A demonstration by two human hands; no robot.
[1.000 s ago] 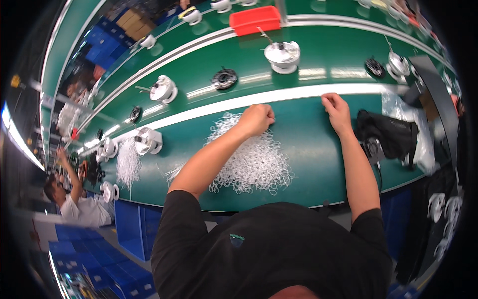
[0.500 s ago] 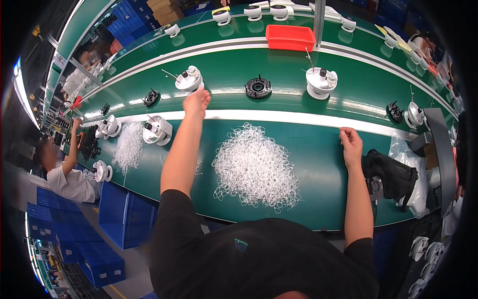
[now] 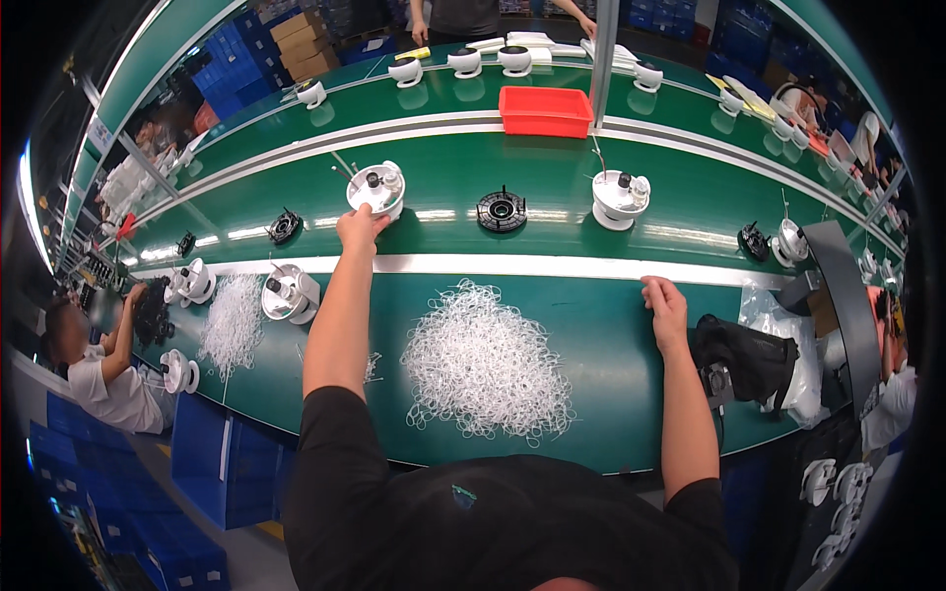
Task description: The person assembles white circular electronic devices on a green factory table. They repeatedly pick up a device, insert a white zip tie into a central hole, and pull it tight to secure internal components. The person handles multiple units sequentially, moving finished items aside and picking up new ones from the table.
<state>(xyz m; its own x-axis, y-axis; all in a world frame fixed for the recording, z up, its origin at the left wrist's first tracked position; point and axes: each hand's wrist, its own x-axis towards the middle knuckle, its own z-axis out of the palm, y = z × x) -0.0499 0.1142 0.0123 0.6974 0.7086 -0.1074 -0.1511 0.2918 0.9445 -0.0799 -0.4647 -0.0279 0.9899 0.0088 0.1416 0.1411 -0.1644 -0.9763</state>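
Head view: our left hand (image 3: 361, 229), a second earlier over the white loop pile (image 3: 488, 366), had reached a white housing (image 3: 384, 195) beyond and left of that pile, grip unclear; work thus centred on the housing. Right of the pile, our right hand (image 3: 666, 307) stayed loosely curled, contents indiscernible.

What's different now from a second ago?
The left hand moved from over the white loop pile, leftward and forward, to a white unit, apparently touching its near side. The right hand stays to the pile's right; the pile looks unchanged.
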